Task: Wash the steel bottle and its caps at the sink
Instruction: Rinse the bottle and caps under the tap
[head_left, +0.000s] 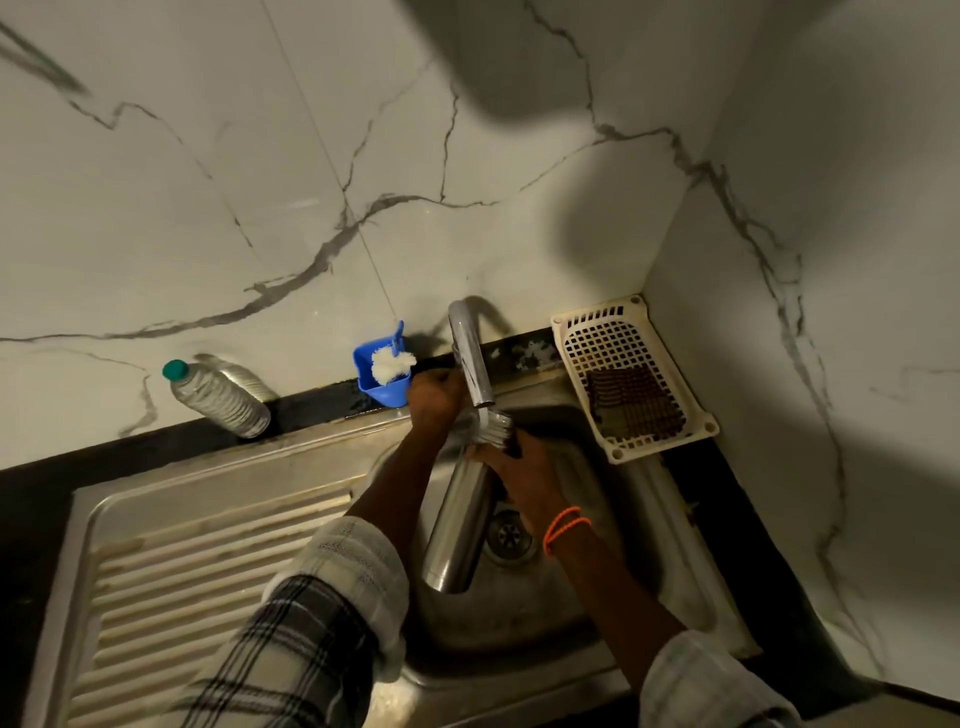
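Head view: the right hand (511, 462) grips the steel bottle (457, 525) near its neck, holding it tilted over the sink (519, 613) beneath the tap (470, 358). The left hand (434, 397) reaches behind the tap; I cannot tell its grip.

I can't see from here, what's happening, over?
Right hand grips bottle neck under tap. Left hand at tap base. Nothing in the way.
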